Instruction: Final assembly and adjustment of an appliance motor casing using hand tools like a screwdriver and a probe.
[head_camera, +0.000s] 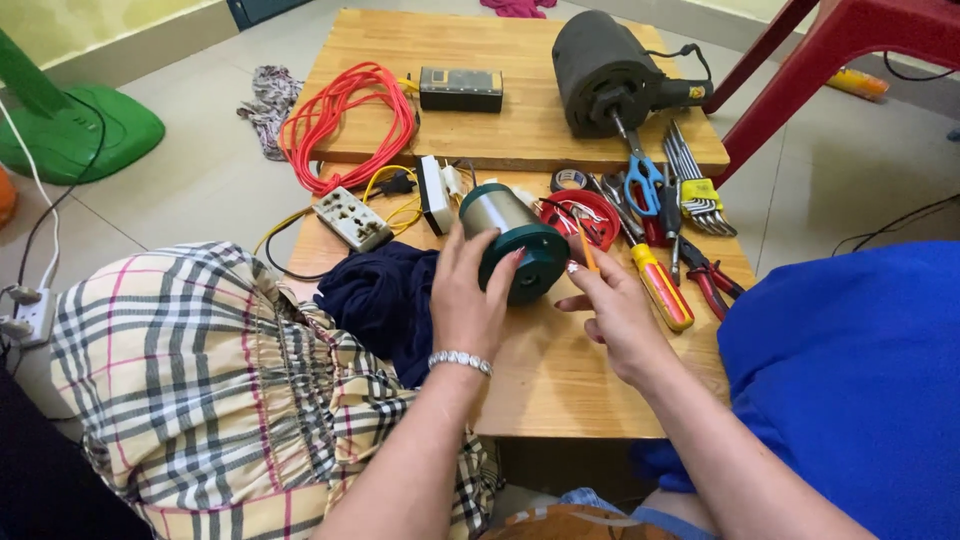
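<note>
Head view is looking down at a low wooden table (560, 385), where the left hand (468, 300) is cupping the side of a small green-capped motor (518, 243) lying on its side at table centre, fingers curled around its steel barrel. The right hand (612, 305), at the motor's 4 o'clock, is pinching a thin orange-handled tool (586, 250), probably a small screwdriver. The motor is looking dense, rigid and smooth; gripping around the barrel seems safest. At its 2 o'clock a red round lid (590, 215) is holding loose wire bits.
</note>
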